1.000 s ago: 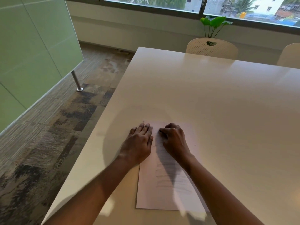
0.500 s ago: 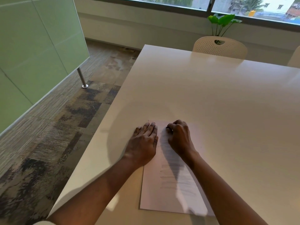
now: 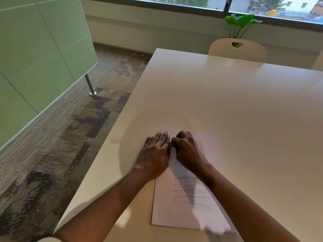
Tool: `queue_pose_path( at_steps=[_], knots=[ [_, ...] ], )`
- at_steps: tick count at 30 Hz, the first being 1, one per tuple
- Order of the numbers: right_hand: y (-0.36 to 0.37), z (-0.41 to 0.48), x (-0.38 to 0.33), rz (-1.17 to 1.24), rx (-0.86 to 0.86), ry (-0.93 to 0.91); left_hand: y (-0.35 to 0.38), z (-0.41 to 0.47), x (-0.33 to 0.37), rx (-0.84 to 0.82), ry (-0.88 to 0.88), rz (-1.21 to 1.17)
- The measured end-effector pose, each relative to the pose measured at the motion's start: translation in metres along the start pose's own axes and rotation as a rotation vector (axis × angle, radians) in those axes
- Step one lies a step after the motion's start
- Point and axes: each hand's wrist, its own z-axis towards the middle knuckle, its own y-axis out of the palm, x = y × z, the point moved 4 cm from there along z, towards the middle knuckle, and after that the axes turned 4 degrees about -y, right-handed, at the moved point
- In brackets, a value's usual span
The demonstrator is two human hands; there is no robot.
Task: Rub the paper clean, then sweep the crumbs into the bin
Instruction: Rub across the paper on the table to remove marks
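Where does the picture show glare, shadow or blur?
Head view: window glare on the far table; the right hand throws a dark shadow over the paper; its curled fingers look slightly blurred; wide-angle bending at the edges.

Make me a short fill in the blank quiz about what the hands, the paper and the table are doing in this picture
1. The left hand lies ____ with fingers stretched out on the paper.
2. The right hand is curled into a loose ____ at the sheet's far end.
3. The paper bears faint pencil ____ near its middle.
4. The paper lies on a white ____.

Missing words: flat; fist; lines; table
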Motion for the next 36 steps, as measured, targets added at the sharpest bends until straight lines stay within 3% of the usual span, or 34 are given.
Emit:
queue_pose_path(
  at_steps=[5,10,15,20,26,31,36],
  knots=[
    [-0.01,0.011,0.025,-0.018,0.049,0.124,0.0,-0.001,0.0,0.008,-0.016,-0.005],
    [-0.003,0.002,-0.004,0.019,-0.049,-0.047,0.0,-0.001,0.0,-0.008,-0.007,-0.003],
    [-0.015,0.008,0.021,-0.012,0.047,0.124,-0.002,-0.001,0.002,0.004,-0.02,-0.011],
    [-0.008,-0.01,-0.01,0.063,0.038,-0.018,-0.001,-0.001,0.0,-0.016,-0.012,-0.003],
    [-0.017,-0.006,0.022,0.078,0.157,0.292,0.0,0.0,0.001,-0.018,-0.026,0.014],
    [-0.005,-0.023,-0.013,0.086,0.119,0.078,0.002,0.001,0.0,-0.032,-0.015,0.016],
    [-0.013,-0.01,0.029,-0.019,0.116,0.29,0.0,0.0,0.0,-0.026,-0.03,0.023]
  ],
)
